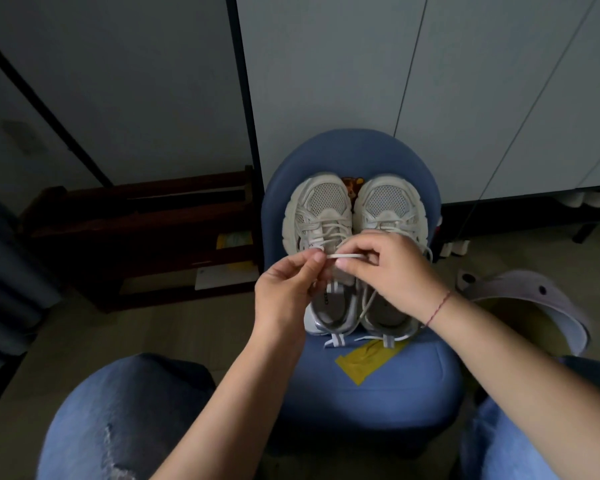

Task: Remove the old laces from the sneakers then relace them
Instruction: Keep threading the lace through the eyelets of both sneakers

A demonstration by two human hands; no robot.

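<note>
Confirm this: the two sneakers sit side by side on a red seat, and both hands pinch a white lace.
Wrong colour: the head view shows a blue seat. The two sneakers sit side by side on it, and the left hand and right hand pinch the white lace.

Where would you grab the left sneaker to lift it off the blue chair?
Left sneaker: pinch the heel collar, coming from the near side. Its heel faces the person, mouth up, toe away; the right sneaker sits tight beside it, blocking that side.
</note>
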